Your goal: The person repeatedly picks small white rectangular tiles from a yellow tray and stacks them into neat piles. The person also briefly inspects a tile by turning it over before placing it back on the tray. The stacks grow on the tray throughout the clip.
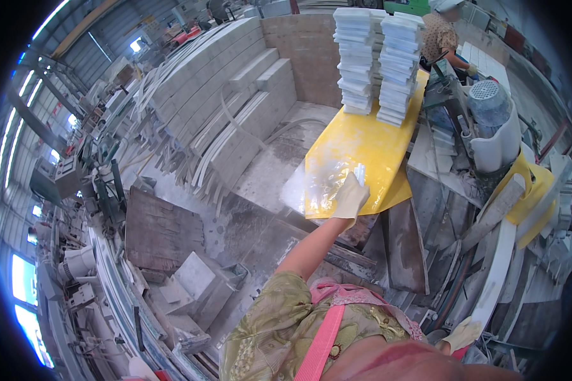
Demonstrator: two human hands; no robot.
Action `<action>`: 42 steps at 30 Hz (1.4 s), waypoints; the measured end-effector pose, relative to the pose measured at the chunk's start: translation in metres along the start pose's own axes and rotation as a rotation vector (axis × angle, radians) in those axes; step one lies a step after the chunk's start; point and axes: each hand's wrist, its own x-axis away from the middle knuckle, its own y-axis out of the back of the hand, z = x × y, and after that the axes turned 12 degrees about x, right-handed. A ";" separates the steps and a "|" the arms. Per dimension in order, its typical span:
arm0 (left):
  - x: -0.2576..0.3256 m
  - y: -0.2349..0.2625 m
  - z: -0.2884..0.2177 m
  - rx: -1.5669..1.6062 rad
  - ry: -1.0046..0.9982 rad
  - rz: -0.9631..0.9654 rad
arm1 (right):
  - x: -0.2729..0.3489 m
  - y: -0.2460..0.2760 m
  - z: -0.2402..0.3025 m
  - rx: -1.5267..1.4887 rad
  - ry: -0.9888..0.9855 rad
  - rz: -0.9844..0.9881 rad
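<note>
My left hand, in a pale work glove, reaches over the near part of a wet, shiny yellow sheet. Its fingers are closed on a small pale slab piece, seen nearly edge-on. Tall piles of thin white slabs stand on the sheet's far end. Low at the right, my right hand, also gloved, lies with its fingers stretched out beside the near end of a long white strip. Whether it touches the strip is hard to see.
Long grey stone slabs are stacked at the far left. A motor with a round grille stands at the right, near another yellow sheet. A co-worker works at the far right. Stone blocks lie at the lower left.
</note>
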 end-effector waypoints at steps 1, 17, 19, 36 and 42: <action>0.000 0.000 0.001 0.006 -0.003 -0.003 | 0.002 -0.002 0.001 0.028 -0.007 -0.033; -0.001 -0.003 0.007 0.021 -0.016 -0.027 | 0.007 -0.007 -0.012 -0.062 -0.038 -0.053; -0.002 -0.004 0.008 0.024 -0.002 -0.022 | 0.007 -0.009 -0.015 -0.084 -0.035 -0.079; -0.006 -0.005 0.012 0.019 -0.018 -0.010 | 0.023 -0.001 -0.014 -0.035 -0.057 -0.041; -0.004 -0.002 0.008 0.009 0.018 0.006 | 0.026 -0.002 -0.017 0.001 -0.062 0.013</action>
